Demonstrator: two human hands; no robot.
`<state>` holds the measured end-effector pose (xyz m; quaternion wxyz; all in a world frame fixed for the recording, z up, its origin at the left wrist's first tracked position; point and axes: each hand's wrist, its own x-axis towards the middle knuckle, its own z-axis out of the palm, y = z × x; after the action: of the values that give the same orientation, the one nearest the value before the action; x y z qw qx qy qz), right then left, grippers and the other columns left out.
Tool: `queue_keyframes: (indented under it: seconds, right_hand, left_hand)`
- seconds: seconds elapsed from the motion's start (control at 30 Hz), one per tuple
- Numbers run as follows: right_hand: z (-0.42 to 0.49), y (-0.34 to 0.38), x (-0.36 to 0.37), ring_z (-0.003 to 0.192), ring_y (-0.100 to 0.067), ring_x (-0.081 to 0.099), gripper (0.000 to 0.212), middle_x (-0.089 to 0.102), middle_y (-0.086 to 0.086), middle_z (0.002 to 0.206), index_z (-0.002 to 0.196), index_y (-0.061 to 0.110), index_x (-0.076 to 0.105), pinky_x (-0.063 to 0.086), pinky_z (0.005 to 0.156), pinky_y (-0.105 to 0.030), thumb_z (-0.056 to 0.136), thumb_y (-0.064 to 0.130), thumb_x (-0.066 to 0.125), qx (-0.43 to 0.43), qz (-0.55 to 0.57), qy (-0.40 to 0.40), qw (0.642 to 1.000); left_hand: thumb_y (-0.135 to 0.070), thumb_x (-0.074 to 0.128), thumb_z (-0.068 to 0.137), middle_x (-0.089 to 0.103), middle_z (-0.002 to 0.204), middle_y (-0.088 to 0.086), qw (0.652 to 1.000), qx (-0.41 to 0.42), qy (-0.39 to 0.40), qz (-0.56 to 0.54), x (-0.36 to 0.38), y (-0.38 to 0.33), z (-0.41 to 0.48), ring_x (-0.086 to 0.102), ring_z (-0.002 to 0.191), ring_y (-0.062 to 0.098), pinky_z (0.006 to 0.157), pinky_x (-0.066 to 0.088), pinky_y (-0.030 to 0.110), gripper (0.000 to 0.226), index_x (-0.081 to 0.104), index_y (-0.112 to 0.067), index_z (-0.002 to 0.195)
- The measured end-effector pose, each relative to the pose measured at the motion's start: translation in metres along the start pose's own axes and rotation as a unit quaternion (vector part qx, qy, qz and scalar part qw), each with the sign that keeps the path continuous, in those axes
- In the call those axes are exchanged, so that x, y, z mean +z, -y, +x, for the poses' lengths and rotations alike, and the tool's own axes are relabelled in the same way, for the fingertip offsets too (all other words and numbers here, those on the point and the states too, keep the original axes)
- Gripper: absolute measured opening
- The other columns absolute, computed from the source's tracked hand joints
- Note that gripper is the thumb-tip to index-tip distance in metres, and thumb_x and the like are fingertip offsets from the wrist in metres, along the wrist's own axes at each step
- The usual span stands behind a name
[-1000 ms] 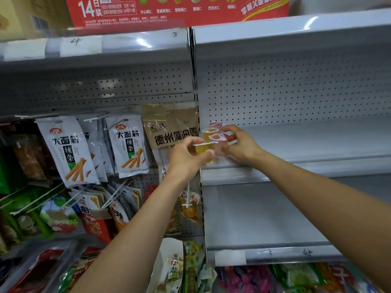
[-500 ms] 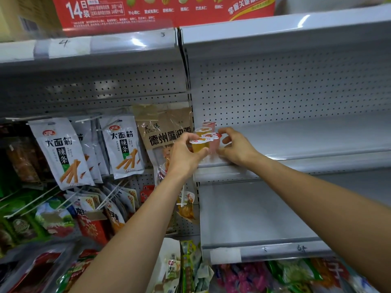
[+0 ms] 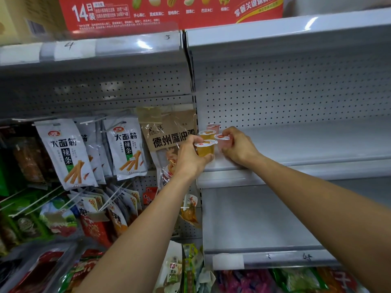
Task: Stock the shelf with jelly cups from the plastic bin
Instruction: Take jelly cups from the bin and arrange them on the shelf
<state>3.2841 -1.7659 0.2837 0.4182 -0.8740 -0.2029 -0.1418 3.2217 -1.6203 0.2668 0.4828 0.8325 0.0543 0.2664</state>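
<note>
My left hand (image 3: 190,157) grips a yellow jelly cup (image 3: 205,149) at the left end of the grey metal shelf (image 3: 296,144). Beside it my right hand (image 3: 239,149) holds a pink jelly cup (image 3: 223,141), fingers curled round it. Behind them stand a second yellow cup (image 3: 206,134) and a pink cup (image 3: 212,126) against the perforated back wall. The plastic bin is out of view.
Hanging snack bags (image 3: 63,153) and a brown paper bag (image 3: 169,134) fill the section to the left. A lower shelf (image 3: 264,218) sits below, with packets under it. A red carton (image 3: 169,11) stands on the top shelf.
Both hands and their cups stay at the shelf's left end; the two held cups have settled lower, next to each other in front of the rear cups.
</note>
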Motion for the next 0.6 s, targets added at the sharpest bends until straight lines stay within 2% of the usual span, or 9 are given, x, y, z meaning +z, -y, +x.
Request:
queue_keyframes:
  seconds: [0.27,0.37,0.5,0.6]
  right_hand:
    - [0.002,0.0,0.002,0.092,-0.026,0.064,0.041,0.064,-0.01,0.116,0.124,0.02,0.05,0.056,0.083,-0.043,0.086,0.013,0.064,-0.002,-0.016,0.001,1.0]
    - [0.001,0.001,0.002,0.101,-0.027,0.061,0.044,0.062,-0.01,0.123,0.129,0.02,0.048,0.054,0.089,-0.043,0.088,0.014,0.063,0.0,-0.03,0.011,0.999]
    - [-0.006,0.003,0.001,0.115,-0.031,0.055,0.055,0.053,-0.012,0.133,0.14,0.022,0.039,0.049,0.096,-0.042,0.09,0.02,0.061,-0.002,-0.085,0.017,0.996]
    - [-0.02,0.004,-0.003,0.118,-0.032,0.051,0.059,0.049,-0.013,0.134,0.142,0.022,0.037,0.048,0.096,-0.044,0.088,0.024,0.062,0.0,-0.12,-0.023,0.993]
  left_hand:
    - [-0.013,0.084,0.072,0.06,0.117,-0.003,1.0,0.024,0.003,-0.001,0.005,0.004,0.005,0.061,0.104,0.016,0.093,0.053,0.04,0.049,0.051,-0.034,0.103]
    - [-0.011,0.084,0.072,0.06,0.119,-0.003,1.0,0.028,0.0,-0.005,0.005,0.004,0.005,0.061,0.105,0.016,0.093,0.053,0.04,0.052,0.049,-0.035,0.103]
    - [-0.014,0.085,0.071,0.058,0.126,-0.001,1.0,0.018,0.014,-0.007,0.004,0.002,-0.001,0.059,0.112,0.017,0.097,0.052,0.039,0.066,0.045,-0.032,0.12]
    - [-0.021,0.082,0.076,0.055,0.128,-0.004,0.999,0.038,-0.003,0.006,-0.004,0.001,-0.013,0.055,0.116,0.013,0.1,0.048,0.035,0.066,0.043,-0.028,0.129]
